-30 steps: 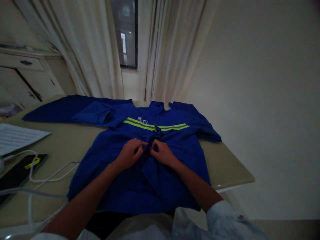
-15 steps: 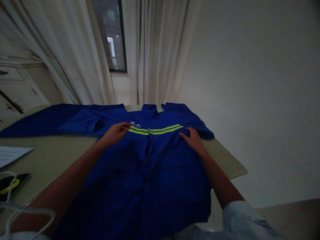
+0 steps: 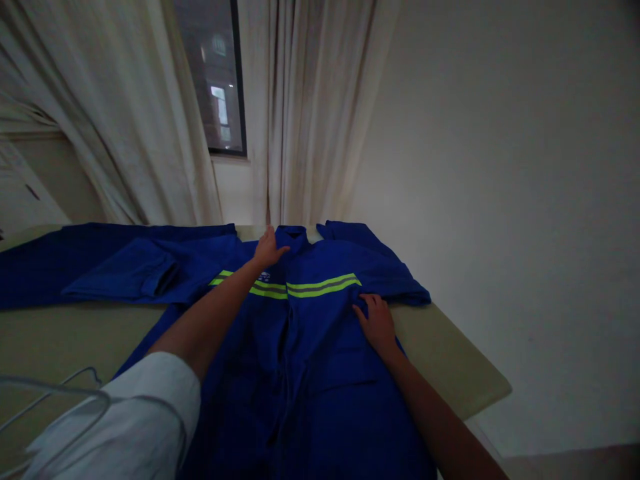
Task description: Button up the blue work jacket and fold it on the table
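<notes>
Currently, a blue work jacket (image 3: 320,347) is laid out front up on a beige table (image 3: 440,347), with its collar (image 3: 294,233) at the far side and its lower part running out of the bottom of the view. Two yellow-green reflective stripes (image 3: 320,287) cross the chest, and a small white embroidered emblem (image 3: 265,276) is seen just above the stripe on the left of the view. A central front opening (image 3: 286,347) runs down the middle, and a pocket (image 3: 345,385) is marked on the right of it. The sleeve on the left of the view (image 3: 60,273) is stretched across the table, with its end folded back over it, while the sleeve on the right (image 3: 400,277) is bunched near the table's edge.

The left hand (image 3: 267,248) is placed on the jacket just beside the collar, its fingers (image 3: 267,237) kept close together and pointed toward the far side, with the thumb held out; nothing is pinched by it. The right hand (image 3: 376,325) is pressed palm down on the jacket near its right edge, just below the stripe's end, with its fingers (image 3: 365,307) slightly spread and no cloth gathered.

A white sleeve (image 3: 125,420) is seen on the left arm, and a white cable (image 3: 55,393) lies at the lower left. Pale curtains (image 3: 125,113) hang beyond the table on either side of a dark window (image 3: 213,73)
</notes>
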A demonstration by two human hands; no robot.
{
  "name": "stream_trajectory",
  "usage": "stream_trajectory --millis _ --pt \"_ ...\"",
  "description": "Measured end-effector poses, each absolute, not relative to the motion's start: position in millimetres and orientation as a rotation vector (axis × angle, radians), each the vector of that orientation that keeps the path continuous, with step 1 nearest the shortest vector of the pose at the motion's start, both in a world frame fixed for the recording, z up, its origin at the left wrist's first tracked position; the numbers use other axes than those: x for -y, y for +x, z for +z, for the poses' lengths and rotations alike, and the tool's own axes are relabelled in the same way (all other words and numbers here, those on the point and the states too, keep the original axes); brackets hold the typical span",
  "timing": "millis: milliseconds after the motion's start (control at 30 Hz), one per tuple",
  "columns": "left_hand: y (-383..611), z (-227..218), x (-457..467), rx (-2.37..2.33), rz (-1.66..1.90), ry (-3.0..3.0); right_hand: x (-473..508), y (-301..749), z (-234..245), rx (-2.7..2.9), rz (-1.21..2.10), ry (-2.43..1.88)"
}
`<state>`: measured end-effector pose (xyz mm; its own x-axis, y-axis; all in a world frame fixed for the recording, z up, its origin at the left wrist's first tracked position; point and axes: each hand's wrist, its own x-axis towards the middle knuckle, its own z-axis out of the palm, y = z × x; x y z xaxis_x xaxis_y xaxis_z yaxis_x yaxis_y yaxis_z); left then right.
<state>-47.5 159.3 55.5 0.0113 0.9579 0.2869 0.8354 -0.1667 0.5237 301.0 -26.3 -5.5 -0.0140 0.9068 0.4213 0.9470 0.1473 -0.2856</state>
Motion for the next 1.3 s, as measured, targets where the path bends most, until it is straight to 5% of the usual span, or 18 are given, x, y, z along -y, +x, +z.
stream_trajectory --millis 300,600,1033,1300 --pt "-30 43 -172 -1.946 0.307 2.025 30 304 3 1.908 0.038 -1.603" --pt "-41 106 -200 -2.127 0.875 1.909 -52 276 52 1.817 -0.215 -1.49" --pt "-63 1 -24 -1.886 0.202 2.249 50 268 13 2.526 0.169 -1.487" --pt "-60 13 3 -2.071 0.346 2.308 32 244 53 2.671 0.072 -1.461"
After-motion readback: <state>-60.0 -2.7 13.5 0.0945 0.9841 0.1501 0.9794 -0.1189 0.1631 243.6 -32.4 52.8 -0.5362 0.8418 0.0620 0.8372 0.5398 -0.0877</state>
